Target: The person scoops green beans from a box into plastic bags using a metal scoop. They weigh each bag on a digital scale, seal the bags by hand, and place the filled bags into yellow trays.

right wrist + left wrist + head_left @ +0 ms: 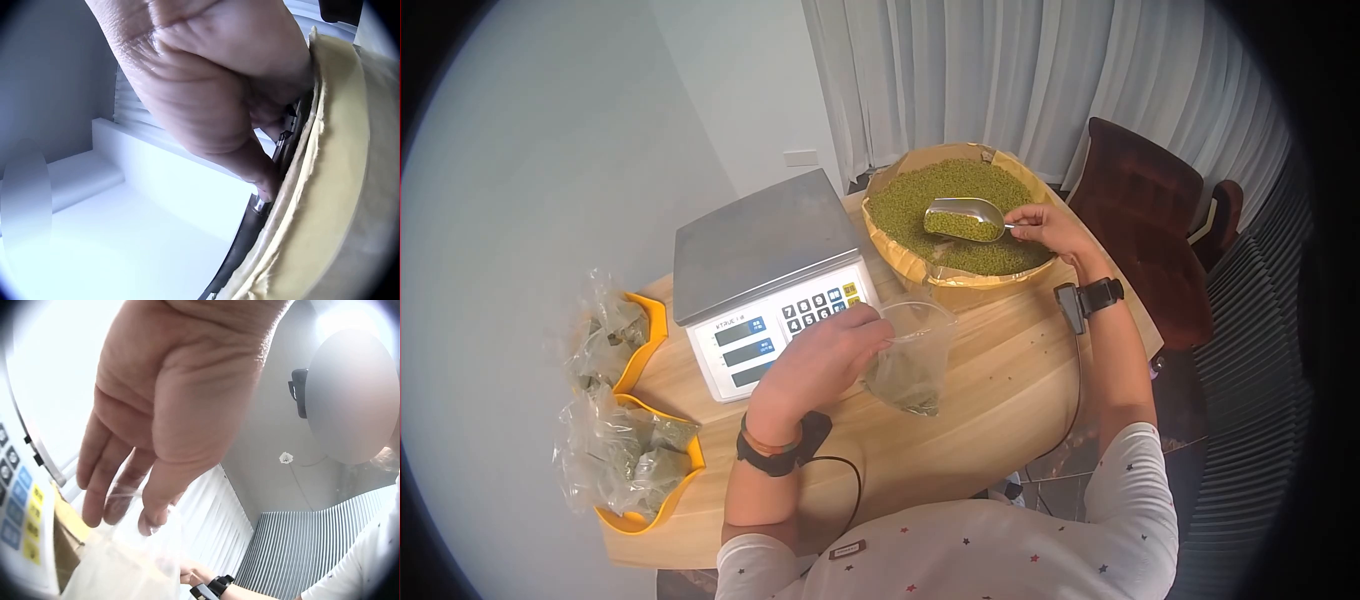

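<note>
My left hand (825,350) pinches the rim of a clear plastic bag (915,365) in front of the scale; the bag hangs with its mouth spread. In the left wrist view, thumb and fingertips meet at the film of the bag (128,569). My right hand (1055,232) grips the handle of a metal scoop (978,208) that carries small green grains. The scoop is over a wide, paper-lined container (895,252) heaped with the same grains. In the right wrist view the fingers hold the handle close by the container's pale yellow rim (340,137), while the scoop's bowl is hidden.
A digital scale (765,235) with a flat metal pan stands left of the container. At the table's left edge, two yellow holders (658,325) contain filled clear bags (625,450). Cables run from both wrists. A brown chair (1145,190) stands beyond the table's right side.
</note>
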A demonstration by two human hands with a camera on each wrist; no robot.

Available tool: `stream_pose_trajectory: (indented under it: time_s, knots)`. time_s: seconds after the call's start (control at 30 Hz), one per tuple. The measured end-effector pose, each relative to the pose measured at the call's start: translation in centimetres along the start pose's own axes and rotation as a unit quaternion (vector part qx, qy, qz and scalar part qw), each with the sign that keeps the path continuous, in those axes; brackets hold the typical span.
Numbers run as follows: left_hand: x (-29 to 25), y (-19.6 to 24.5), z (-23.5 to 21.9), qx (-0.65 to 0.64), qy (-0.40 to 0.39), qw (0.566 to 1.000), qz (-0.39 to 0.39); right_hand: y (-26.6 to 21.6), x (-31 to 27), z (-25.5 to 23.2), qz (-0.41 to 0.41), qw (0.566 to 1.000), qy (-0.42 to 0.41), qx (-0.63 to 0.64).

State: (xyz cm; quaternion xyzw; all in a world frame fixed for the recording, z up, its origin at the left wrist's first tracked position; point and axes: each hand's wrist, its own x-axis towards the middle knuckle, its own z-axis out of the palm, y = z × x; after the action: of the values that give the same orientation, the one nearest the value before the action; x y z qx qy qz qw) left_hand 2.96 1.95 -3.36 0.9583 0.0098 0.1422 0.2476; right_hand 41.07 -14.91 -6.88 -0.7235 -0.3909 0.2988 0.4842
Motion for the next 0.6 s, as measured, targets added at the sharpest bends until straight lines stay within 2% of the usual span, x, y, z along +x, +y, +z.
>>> stream_pose_trajectory:
  time_s: [0.07,0.2,0.4,0.47,0.5,0.57,0.6]
  knots:
    - [0.1,0.0,0.1,-0.01,0.003,1.0,-0.003,-0.4,-0.3,0.0,-0.011,0.999,0.01,-0.028]
    - [0.2,-0.2,0.3,-0.007,0.015,1.0,0.013,-0.7,-0.8,-0.6,-0.024,1.0,-0.004,-0.006]
    - [0.2,-0.1,0.3,-0.003,0.017,1.0,0.018,-5.5,-3.4,0.1,-0.051,0.996,-0.073,-0.023]
    - [0.2,-0.1,0.3,-0.002,0.018,1.0,0.023,-7.1,-4.0,0.6,-0.101,0.986,-0.108,-0.076]
    - [0.2,-0.1,0.3,0.002,0.018,1.0,0.023,-7.9,-4.3,1.0,-0.1,0.986,-0.108,-0.076]
    - [0.1,-0.1,0.3,0.007,0.018,1.0,0.023,-9.6,-4.7,1.8,-0.173,0.959,-0.139,-0.174]
    - [0.2,0.0,0.2,0.01,0.017,1.0,0.022,-10.2,-4.8,2.2,-0.173,0.959,-0.139,-0.173]
